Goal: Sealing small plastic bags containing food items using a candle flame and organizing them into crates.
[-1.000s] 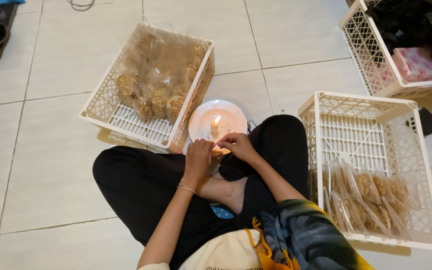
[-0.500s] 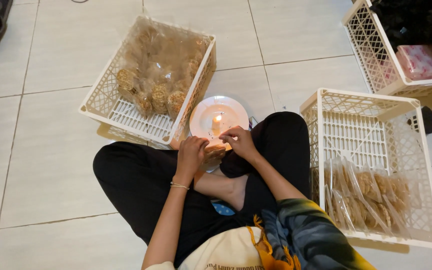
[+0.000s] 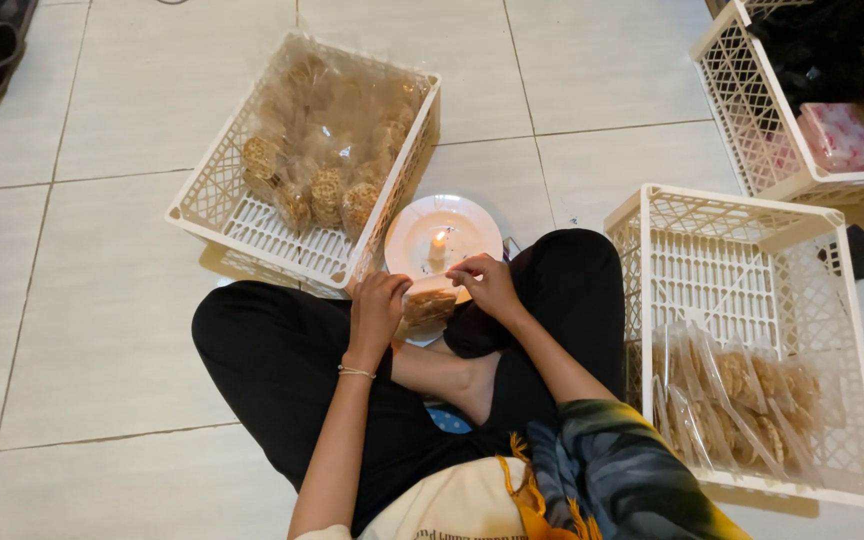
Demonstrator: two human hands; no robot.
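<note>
Both grips clamped on snack packet [image 3: 430, 304]: left hand [image 3: 376, 308] at left end, right hand [image 3: 487, 285] at right. Packet's long axis crosswise, held just before candle [image 3: 438, 249] on plate [image 3: 472, 222].

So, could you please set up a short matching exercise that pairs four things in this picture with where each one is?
Things:
1. lit candle
2. small snack packet
3. flat sealed packets
4. bracelet

Places:
A. on the left wrist
B. on the white plate
C. in the white crate on the person's right
D. between the left hand and right hand

Pairs: 1-B, 2-D, 3-C, 4-A
</note>
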